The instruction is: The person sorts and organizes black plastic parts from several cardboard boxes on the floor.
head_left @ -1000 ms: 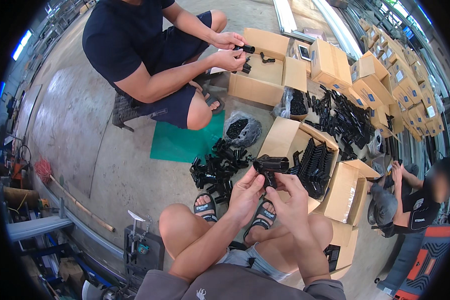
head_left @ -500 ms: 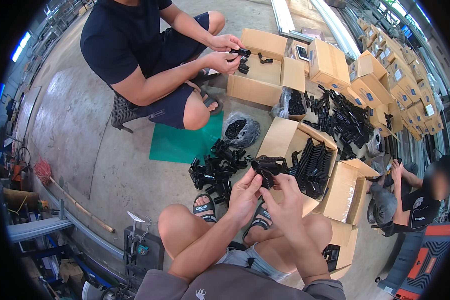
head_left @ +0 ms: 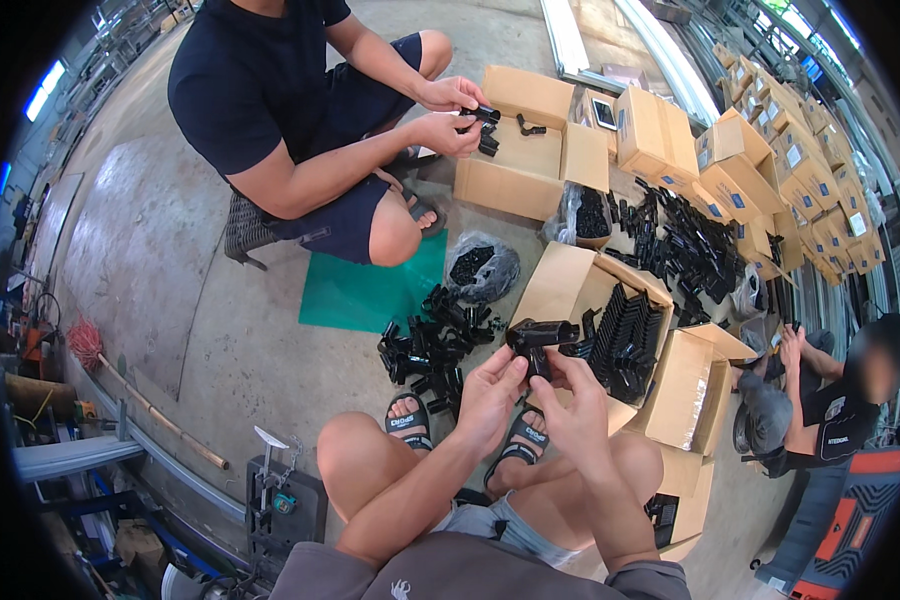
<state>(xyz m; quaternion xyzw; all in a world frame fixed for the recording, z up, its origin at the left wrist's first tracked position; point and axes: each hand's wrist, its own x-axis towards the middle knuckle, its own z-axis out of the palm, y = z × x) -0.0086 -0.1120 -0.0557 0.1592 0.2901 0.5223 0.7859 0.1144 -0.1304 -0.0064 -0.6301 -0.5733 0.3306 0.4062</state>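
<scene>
Between my hands, above my knees, is a glossy black tubular pipe fitting (head_left: 548, 332) with a branch pointing down toward me. My left hand (head_left: 491, 398) grips its left side with thumb and fingers. Around the lower branch, the fingers and thumb of my right hand (head_left: 576, 396) are closed. Just beyond, a carton (head_left: 555, 285) holds neat rows of similar black fittings (head_left: 625, 340). A loose heap of black fittings (head_left: 435, 335) lies on the floor in front of my left foot.
Across from me, a seated co-worker (head_left: 260, 120) handles a black fitting beside another open carton (head_left: 510, 185). A bag of small black parts (head_left: 480, 267) sits by a green sheet (head_left: 370, 285). More fittings (head_left: 685, 240) and stacked cartons (head_left: 810, 170) lie right. Another person (head_left: 820, 390) sits far right.
The fitting has turned in my hands, so its long tube now lies crosswise with the branch downward. My right fingers have shifted onto the branch. The co-worker's hands have moved slightly.
</scene>
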